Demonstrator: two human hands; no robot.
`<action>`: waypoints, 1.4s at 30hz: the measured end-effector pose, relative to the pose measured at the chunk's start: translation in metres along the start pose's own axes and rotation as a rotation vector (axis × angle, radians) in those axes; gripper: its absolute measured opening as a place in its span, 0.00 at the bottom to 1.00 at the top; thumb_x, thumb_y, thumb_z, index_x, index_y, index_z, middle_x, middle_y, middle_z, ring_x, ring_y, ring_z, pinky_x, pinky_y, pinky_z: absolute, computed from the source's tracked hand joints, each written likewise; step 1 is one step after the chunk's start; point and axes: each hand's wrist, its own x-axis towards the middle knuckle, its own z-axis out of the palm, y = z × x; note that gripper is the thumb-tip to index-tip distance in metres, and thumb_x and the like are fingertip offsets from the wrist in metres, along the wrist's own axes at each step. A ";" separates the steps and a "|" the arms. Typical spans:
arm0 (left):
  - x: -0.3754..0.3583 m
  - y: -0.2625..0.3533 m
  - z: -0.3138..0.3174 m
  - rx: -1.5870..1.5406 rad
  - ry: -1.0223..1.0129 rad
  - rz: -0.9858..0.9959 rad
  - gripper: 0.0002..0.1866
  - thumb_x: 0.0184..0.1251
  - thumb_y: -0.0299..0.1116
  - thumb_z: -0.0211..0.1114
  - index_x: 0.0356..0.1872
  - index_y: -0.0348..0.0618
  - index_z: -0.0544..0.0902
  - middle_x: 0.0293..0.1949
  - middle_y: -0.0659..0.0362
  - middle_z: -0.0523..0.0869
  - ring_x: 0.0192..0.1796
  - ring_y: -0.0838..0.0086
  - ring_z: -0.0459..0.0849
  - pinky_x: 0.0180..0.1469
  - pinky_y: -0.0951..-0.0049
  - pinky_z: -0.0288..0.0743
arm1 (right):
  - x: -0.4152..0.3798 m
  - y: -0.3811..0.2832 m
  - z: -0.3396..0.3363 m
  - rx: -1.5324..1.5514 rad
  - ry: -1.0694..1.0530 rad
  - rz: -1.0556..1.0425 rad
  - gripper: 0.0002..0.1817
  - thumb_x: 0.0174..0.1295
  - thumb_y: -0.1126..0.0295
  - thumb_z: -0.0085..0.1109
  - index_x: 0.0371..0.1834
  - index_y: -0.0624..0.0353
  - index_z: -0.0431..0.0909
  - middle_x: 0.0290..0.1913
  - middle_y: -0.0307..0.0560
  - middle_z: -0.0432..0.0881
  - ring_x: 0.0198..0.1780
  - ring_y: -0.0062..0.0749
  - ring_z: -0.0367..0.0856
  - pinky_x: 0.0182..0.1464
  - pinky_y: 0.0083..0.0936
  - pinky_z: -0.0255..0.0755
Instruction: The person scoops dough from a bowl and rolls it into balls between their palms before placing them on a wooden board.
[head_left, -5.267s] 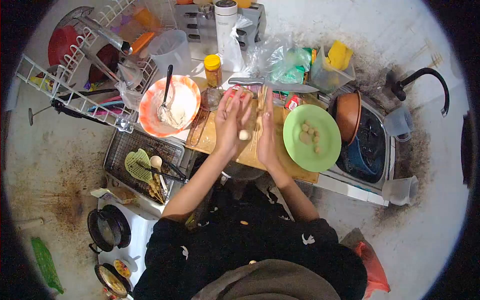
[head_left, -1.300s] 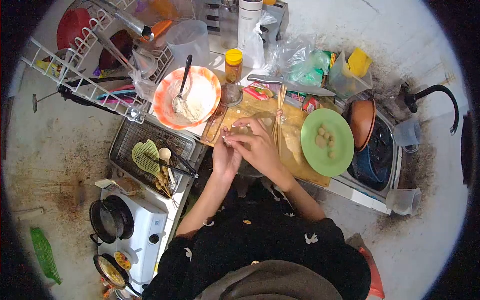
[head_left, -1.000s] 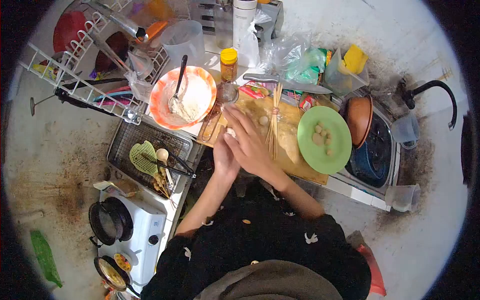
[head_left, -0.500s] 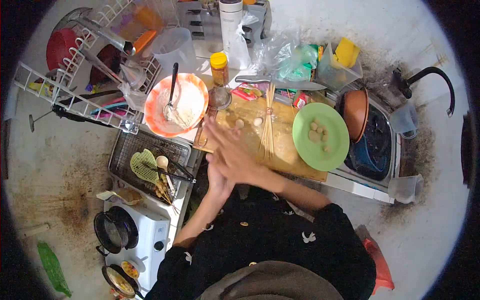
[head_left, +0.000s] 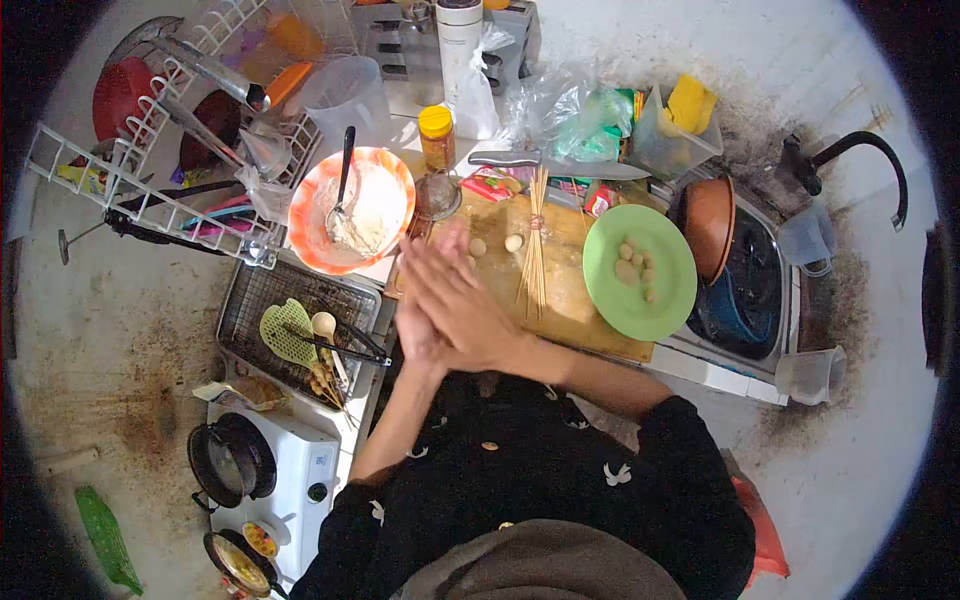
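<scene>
Palm to palm, my right hand [head_left: 462, 312] lies over my left hand [head_left: 413, 325] above the near left edge of the wooden board [head_left: 580, 300]. The fingers of both are fairly straight and the palms press together, hiding whatever is between them. Just beyond the fingertips, pale dough balls [head_left: 514, 243] rest on the board. A bundle of bamboo skewers [head_left: 537, 240] lies to their right. More small balls [head_left: 627, 270] sit on a green plate [head_left: 645, 318]. The orange-and-white bowl [head_left: 301, 215] left of my hands holds a whitish floury mix and a spoon [head_left: 348, 165].
A large knife [head_left: 600, 170] lies behind the board, beside a yellow-lidded jar [head_left: 436, 135]. The sink [head_left: 770, 340] with a brown pot [head_left: 712, 230] is at right. At left are a wire tray [head_left: 245, 320] with utensils, a stove [head_left: 315, 460] with pans and a dish rack [head_left: 150, 190].
Both hands have shifted slightly left. The palms rub against each other, with the right hand now covering more of the left. Nothing on the board or plate has moved.
</scene>
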 end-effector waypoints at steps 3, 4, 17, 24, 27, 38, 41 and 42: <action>0.004 0.009 0.008 0.084 0.082 -0.022 0.37 0.67 0.56 0.39 0.67 0.35 0.50 0.68 0.52 0.54 0.69 0.65 0.55 0.69 0.68 0.49 | 0.012 0.000 -0.003 -0.054 0.044 0.079 0.49 0.57 0.35 0.30 0.67 0.70 0.45 0.70 0.61 0.45 0.72 0.48 0.44 0.69 0.44 0.37; 0.009 0.014 0.009 0.022 0.046 0.029 0.37 0.68 0.55 0.39 0.67 0.35 0.49 0.68 0.52 0.54 0.69 0.65 0.54 0.69 0.68 0.48 | 0.011 -0.011 0.006 0.012 0.061 0.089 0.49 0.56 0.35 0.33 0.67 0.70 0.45 0.70 0.62 0.45 0.71 0.49 0.43 0.69 0.44 0.37; 0.034 0.013 -0.002 -0.359 0.245 0.247 0.28 0.72 0.49 0.35 0.68 0.45 0.50 0.68 0.56 0.55 0.70 0.73 0.52 0.71 0.72 0.47 | 0.009 -0.013 -0.010 -0.134 -0.083 -0.047 0.40 0.62 0.43 0.32 0.69 0.62 0.46 0.71 0.53 0.49 0.72 0.41 0.45 0.66 0.49 0.33; 0.055 0.043 -0.009 -0.633 0.392 0.206 0.23 0.68 0.46 0.50 0.59 0.44 0.67 0.58 0.62 0.71 0.61 0.80 0.69 0.62 0.77 0.65 | -0.013 -0.005 -0.016 0.149 0.023 0.064 0.36 0.62 0.45 0.36 0.68 0.58 0.52 0.67 0.50 0.59 0.66 0.41 0.60 0.60 0.46 0.42; 0.054 0.047 0.000 -0.561 0.396 0.204 0.23 0.69 0.48 0.47 0.57 0.44 0.69 0.57 0.62 0.72 0.59 0.78 0.70 0.62 0.75 0.65 | -0.007 -0.004 -0.032 0.037 0.048 0.038 0.35 0.62 0.47 0.38 0.67 0.59 0.55 0.65 0.51 0.61 0.66 0.41 0.59 0.59 0.42 0.47; 0.029 -0.016 0.051 -0.310 0.119 1.051 0.45 0.61 0.61 0.44 0.67 0.33 0.44 0.71 0.53 0.43 0.72 0.66 0.42 0.71 0.65 0.40 | 0.010 -0.020 -0.012 0.064 -0.005 -0.010 0.44 0.59 0.39 0.33 0.67 0.69 0.48 0.70 0.62 0.46 0.71 0.53 0.42 0.68 0.49 0.35; 0.007 0.042 0.031 0.023 0.077 0.071 0.42 0.63 0.58 0.43 0.68 0.36 0.46 0.71 0.54 0.45 0.72 0.66 0.43 0.71 0.66 0.41 | 0.022 -0.013 -0.018 0.039 0.105 0.086 0.46 0.60 0.37 0.26 0.67 0.69 0.46 0.70 0.62 0.45 0.71 0.52 0.42 0.69 0.49 0.34; 0.008 0.026 0.036 0.013 -0.071 0.435 0.36 0.67 0.53 0.40 0.68 0.39 0.48 0.70 0.55 0.47 0.71 0.65 0.47 0.71 0.65 0.42 | 0.026 -0.019 -0.014 0.092 0.167 0.092 0.47 0.59 0.36 0.26 0.68 0.69 0.45 0.70 0.62 0.45 0.72 0.52 0.42 0.68 0.50 0.34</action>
